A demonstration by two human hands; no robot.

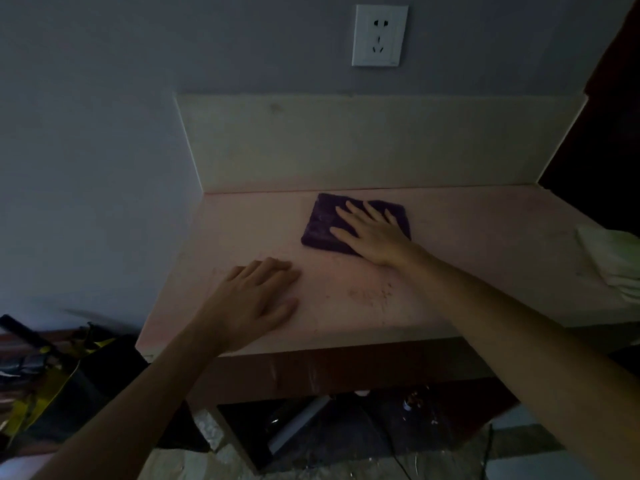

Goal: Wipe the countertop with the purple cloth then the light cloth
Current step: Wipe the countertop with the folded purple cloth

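The right hand (372, 237) lay flat, fingers spread, pressing the folded purple cloth (323, 225) near the table's (467, 233) back edge; the left hand (258, 299) rested open by the front edge. The purple wipe was under way; smudges near the front looked unwiped, and the light cloth (613, 265) waited at the right edge.

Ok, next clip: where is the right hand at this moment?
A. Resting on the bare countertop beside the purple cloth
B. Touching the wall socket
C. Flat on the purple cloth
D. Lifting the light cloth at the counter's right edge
C. The right hand lies palm down, fingers spread, on the purple cloth near the back of the countertop, while the light cloth sits untouched at the right edge.
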